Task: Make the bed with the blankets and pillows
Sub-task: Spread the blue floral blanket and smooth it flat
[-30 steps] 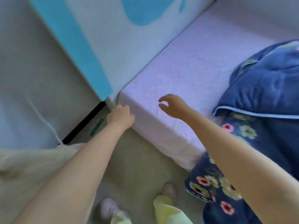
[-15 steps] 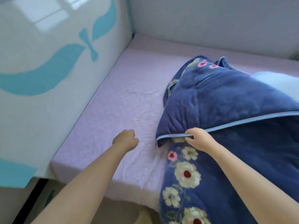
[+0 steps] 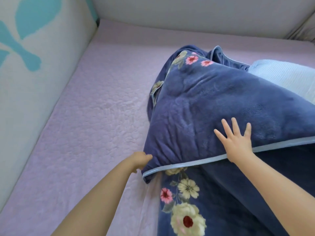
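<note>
The blue floral blanket (image 3: 213, 116) lay bunched over the bed's right half, from about three o'clock down to five, a pale pillow (image 3: 283, 77) behind it. Spreading it well meant drawing the trimmed edge leftward evenly. The left hand (image 3: 139, 160) gripped the folded corner; the right hand (image 3: 237, 142) pressed flat, fingers splayed, holding nothing.

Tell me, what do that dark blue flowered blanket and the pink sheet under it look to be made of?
The blue blanket looks like thick plush fleece: a soft matte nap, printed flowers, and a shiny light-blue ribbon edge. The pink sheet seems a quilted or embossed cotton-like fabric, matte, with a fine pebbled pattern. The fibre of either cannot be told.
</note>
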{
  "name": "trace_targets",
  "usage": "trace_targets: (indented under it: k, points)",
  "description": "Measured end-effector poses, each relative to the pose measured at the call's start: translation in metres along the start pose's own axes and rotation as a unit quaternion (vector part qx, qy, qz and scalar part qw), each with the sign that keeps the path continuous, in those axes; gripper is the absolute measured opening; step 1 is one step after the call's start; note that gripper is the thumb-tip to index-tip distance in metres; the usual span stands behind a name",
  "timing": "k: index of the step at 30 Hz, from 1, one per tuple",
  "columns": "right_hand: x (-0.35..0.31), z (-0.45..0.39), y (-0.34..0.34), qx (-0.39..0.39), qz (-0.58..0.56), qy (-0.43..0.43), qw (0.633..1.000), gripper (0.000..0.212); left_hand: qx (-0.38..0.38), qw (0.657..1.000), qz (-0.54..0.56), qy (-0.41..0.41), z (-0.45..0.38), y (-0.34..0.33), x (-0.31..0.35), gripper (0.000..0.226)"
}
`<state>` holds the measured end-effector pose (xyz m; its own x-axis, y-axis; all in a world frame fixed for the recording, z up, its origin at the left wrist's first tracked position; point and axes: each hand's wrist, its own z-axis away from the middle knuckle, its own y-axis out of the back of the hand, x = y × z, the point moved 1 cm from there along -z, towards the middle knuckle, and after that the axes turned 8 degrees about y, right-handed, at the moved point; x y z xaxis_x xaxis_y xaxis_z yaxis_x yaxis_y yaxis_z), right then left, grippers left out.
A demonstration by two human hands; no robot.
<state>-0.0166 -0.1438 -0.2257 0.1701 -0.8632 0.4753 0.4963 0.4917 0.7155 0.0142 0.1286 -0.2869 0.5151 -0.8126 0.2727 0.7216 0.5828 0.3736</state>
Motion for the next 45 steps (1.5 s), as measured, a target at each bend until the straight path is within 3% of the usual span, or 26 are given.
trace_targets:
  k: [4,6,8,10,11,13,14,16,18,19,21,22,24,26,28,29,30,32,34,35,37,39,42,43,45]
  points:
    - [0.01,-0.031,-0.025,0.146,0.012,0.055,0.988,0.069,-0.105,0.99,0.042,0.08,-0.035,-0.04,0.008,0.044]
    - [0.013,-0.045,-0.037,0.22,-0.033,0.048,0.974,0.055,-0.128,0.978,0.119,0.113,-0.046,-0.055,0.012,0.055]
    - [0.015,-0.054,-0.032,0.321,-0.091,0.065,0.941,0.033,-0.166,0.943,0.249,0.148,-0.06,-0.074,0.016,0.073]
    - [0.017,-0.06,-0.028,0.343,-0.188,0.056,0.919,0.03,-0.239,0.868,0.405,0.157,-0.064,-0.088,0.028,0.084]
    - [0.017,-0.059,-0.023,0.333,-0.242,0.042,0.91,0.031,-0.27,0.811,0.499,0.145,-0.065,-0.093,0.037,0.081]
    - [0.016,-0.057,-0.013,0.312,-0.362,0.021,0.878,0.041,-0.26,0.693,0.665,0.1,-0.068,-0.092,0.061,0.071]
    - [0.013,-0.056,-0.009,0.294,-0.438,0.013,0.849,0.045,-0.219,0.671,0.705,0.07,-0.07,-0.087,0.071,0.067]
    - [0.003,-0.058,0.002,0.27,-0.621,0.026,0.735,0.034,-0.122,0.709,0.694,0.02,-0.068,-0.063,0.093,0.048]
    - [-0.009,-0.065,0.018,0.253,-0.772,0.022,0.583,0.016,-0.058,0.758,0.65,-0.013,-0.062,-0.023,0.111,0.027]
    - [-0.013,-0.07,0.029,0.245,-0.824,0.015,0.51,0.016,-0.021,0.774,0.633,-0.02,-0.057,0.001,0.119,0.027]
    - [-0.015,-0.078,0.065,0.241,-0.887,0.002,0.394,0.017,0.093,0.806,0.582,-0.053,-0.047,0.052,0.131,0.059]
    - [-0.014,-0.08,0.087,0.245,-0.904,0.001,0.351,0.017,0.139,0.822,0.547,-0.082,-0.042,0.076,0.138,0.068]
    - [-0.004,-0.084,0.139,0.271,-0.923,0.017,0.273,0.016,0.179,0.831,0.501,-0.161,-0.013,0.125,0.158,0.061]
    - [0.009,-0.092,0.186,0.307,-0.918,0.056,0.245,0.018,0.188,0.817,0.494,-0.229,0.017,0.172,0.185,0.042]
    - [0.017,-0.104,0.225,0.317,-0.912,0.129,0.226,0.031,0.192,0.8,0.493,-0.284,0.044,0.214,0.207,0.045]
    - [0.02,-0.113,0.241,0.305,-0.906,0.171,0.237,0.042,0.198,0.797,0.485,-0.3,0.053,0.231,0.214,0.047]
    - [0.021,-0.125,0.247,0.29,-0.888,0.212,0.288,0.054,0.208,0.803,0.47,-0.302,0.057,0.243,0.214,0.047]
    - [0.015,-0.146,0.243,0.253,-0.787,0.281,0.487,0.068,0.243,0.839,0.406,-0.27,0.052,0.255,0.206,0.046]
    - [0.009,-0.168,0.214,0.197,-0.648,0.281,0.68,0.066,0.252,0.885,0.329,-0.213,0.03,0.247,0.188,0.032]
    - [0.006,-0.179,0.191,0.174,-0.586,0.257,0.749,0.061,0.244,0.908,0.297,-0.164,0.011,0.233,0.176,0.02]
    - [0.005,-0.186,0.146,0.157,-0.476,0.229,0.834,0.053,0.216,0.941,0.254,-0.063,-0.018,0.199,0.148,0.015]
    - [0.002,-0.18,0.106,0.147,-0.386,0.255,0.875,0.045,0.192,0.962,0.196,0.006,-0.039,0.164,0.123,0.013]
    - [-0.018,-0.156,0.069,0.164,-0.337,0.312,0.873,0.032,0.118,0.987,0.101,0.032,-0.071,0.11,0.102,0.026]
    - [-0.023,-0.148,0.063,0.204,-0.33,0.329,0.861,0.03,0.086,0.994,0.058,0.034,-0.077,0.092,0.1,0.022]
    - [-0.025,-0.14,0.044,0.378,-0.325,0.313,0.809,0.028,0.034,0.999,-0.022,0.024,-0.084,0.057,0.098,0.03]
